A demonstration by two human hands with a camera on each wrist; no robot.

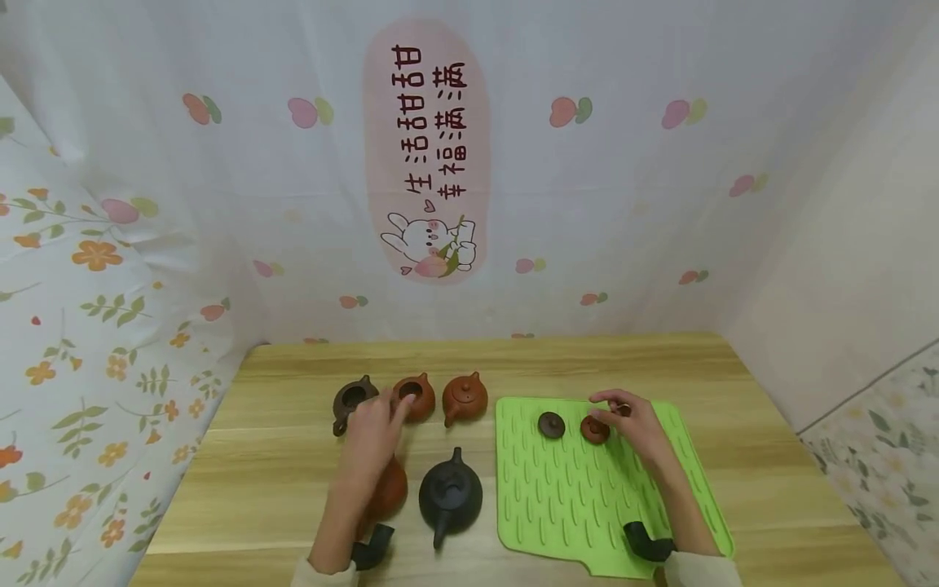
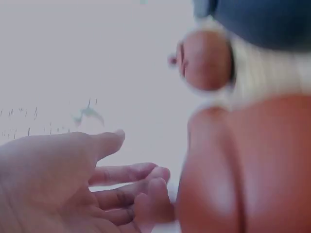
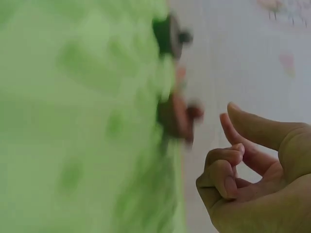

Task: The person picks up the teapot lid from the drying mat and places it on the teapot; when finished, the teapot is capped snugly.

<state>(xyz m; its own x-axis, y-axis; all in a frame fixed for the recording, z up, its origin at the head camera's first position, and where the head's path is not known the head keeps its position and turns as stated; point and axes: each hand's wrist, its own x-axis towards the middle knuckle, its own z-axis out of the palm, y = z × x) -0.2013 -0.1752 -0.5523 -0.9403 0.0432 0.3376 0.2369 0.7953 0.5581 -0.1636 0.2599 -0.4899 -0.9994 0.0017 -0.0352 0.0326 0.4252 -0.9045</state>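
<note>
My left hand (image 1: 376, 424) reaches over the back row of teapots, its fingers loosely extended and holding nothing. Under and beside it are a dark brown teapot (image 1: 343, 401) and a reddish-brown teapot (image 1: 425, 403), both lidless. In the left wrist view the fingertips lie close beside a big blurred reddish-brown teapot (image 2: 272, 160). Above the green mat (image 1: 543, 489), my right hand (image 1: 637, 420) has thumb and forefinger apart and the other fingers bent. A reddish-brown lid (image 1: 595, 429) lies right by its fingertips, with a dark brown lid (image 1: 552, 425) to the left.
A lidded reddish-brown teapot (image 1: 469, 398) ends the back row. Nearer stand a black lidded teapot (image 1: 450, 493) and an orange-brown teapot (image 1: 390, 493), partly hidden by my left forearm. Patterned curtains (image 1: 623, 204) rise behind the wooden table (image 1: 242, 456).
</note>
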